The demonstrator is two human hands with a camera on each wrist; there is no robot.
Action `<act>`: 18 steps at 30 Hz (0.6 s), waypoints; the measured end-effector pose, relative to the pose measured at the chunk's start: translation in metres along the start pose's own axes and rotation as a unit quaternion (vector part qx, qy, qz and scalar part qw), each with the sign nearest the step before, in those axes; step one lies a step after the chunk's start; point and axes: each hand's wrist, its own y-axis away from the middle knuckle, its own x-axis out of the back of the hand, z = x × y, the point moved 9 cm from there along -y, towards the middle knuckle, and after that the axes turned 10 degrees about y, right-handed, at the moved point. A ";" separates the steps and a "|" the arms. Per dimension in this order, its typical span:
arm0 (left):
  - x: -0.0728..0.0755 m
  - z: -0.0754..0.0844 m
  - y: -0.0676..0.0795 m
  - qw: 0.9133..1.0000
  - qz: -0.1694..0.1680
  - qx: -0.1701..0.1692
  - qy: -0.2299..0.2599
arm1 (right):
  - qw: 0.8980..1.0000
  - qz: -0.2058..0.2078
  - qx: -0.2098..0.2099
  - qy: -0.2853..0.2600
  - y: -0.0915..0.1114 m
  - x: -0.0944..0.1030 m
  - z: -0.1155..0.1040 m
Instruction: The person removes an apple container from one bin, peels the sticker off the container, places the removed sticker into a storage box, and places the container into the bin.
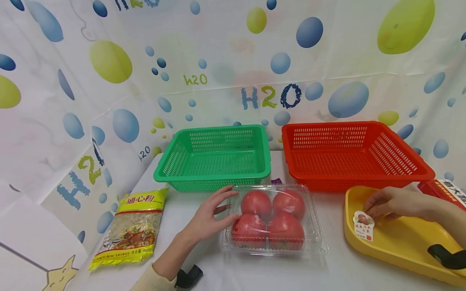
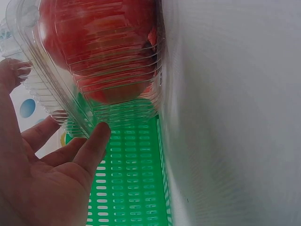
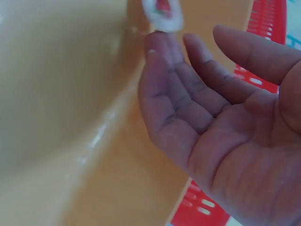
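Note:
A clear plastic box of several tomatoes (image 1: 267, 220) lies on the table in front of me. At its left side is my left hand (image 1: 209, 216), thumb and fingers spread along the ribbed edge. The left wrist view shows a fingertip right at the rim of the plastic box (image 2: 117, 70). Over the yellow tray (image 1: 404, 258), my right hand (image 1: 387, 204) pinches a small white label (image 1: 364, 231) with a red fruit picture between thumb and finger. In the right wrist view, the label (image 3: 163, 18) sticks out past the fingertips and is partly cut off.
A green basket (image 1: 214, 182) and a red basket (image 1: 360, 178) stand behind, against a patterned cloth. A yellow bag of pasta (image 1: 131, 226) lies at the left. Part of a red package (image 1: 444, 192) shows behind my right forearm, and a small purple thing (image 1: 276, 181) lies behind the box.

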 end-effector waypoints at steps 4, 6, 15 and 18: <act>0.000 0.000 -0.001 1.000 -0.002 -0.002 0.000 | 0.999 0.010 -0.031 -0.001 0.005 0.008 -0.003; 0.000 0.000 -0.001 1.000 -0.002 -0.004 -0.001 | 0.999 0.018 -0.040 0.000 0.007 0.012 -0.006; 0.000 0.000 0.000 1.000 -0.003 -0.001 -0.001 | 0.998 0.060 -0.008 0.023 0.007 0.020 -0.043; 0.000 0.000 0.000 1.000 -0.004 -0.004 0.000 | 0.996 0.075 0.044 0.014 0.006 0.020 -0.063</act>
